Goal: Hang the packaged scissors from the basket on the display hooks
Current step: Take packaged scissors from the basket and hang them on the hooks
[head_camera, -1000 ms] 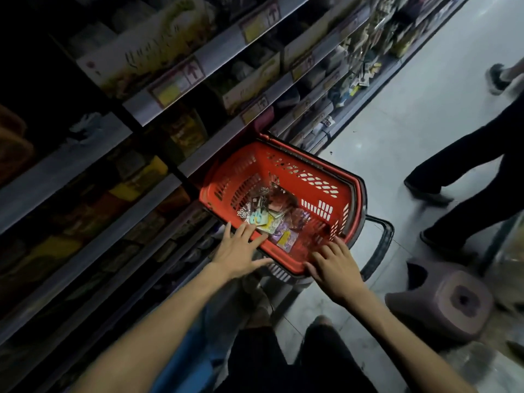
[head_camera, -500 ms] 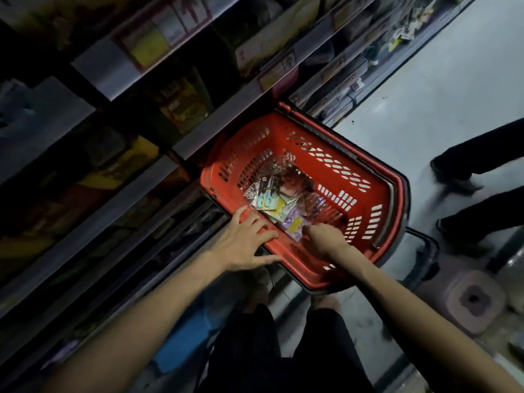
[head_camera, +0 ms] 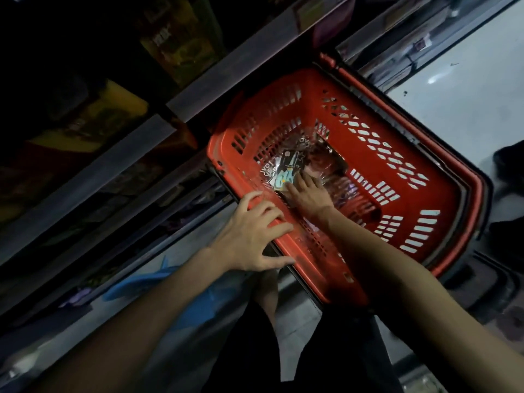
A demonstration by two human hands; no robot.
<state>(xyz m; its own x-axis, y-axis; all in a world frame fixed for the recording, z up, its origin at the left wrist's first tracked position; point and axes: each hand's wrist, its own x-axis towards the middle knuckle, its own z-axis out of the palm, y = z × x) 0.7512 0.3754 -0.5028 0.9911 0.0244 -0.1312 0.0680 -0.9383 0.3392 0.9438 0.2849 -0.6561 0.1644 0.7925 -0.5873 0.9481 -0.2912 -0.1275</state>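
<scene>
A red plastic basket [head_camera: 397, 114] sits on the floor against the shelving, with a pile of clear-wrapped scissor packs [head_camera: 295, 163] in its bottom. My right hand [head_camera: 307, 194] reaches down inside the basket and lies on the pile, fingers spread over a pack with a light blue and yellow card [head_camera: 283, 180]; whether it grips the pack I cannot tell. My left hand [head_camera: 255, 236] rests with fingers spread on the basket's near rim. No display hooks are visible.
Dark store shelves [head_camera: 170, 109] with boxed goods run along the left and top. Grey floor [head_camera: 453, 89] lies to the right, with a dark shoe of another person [head_camera: 507, 154] at the right edge. My legs and a blue object [head_camera: 147, 282] are below the basket.
My right hand went from the basket's near rim down into the basket onto the packs. The view tilted down and closer. My left hand stayed on the rim.
</scene>
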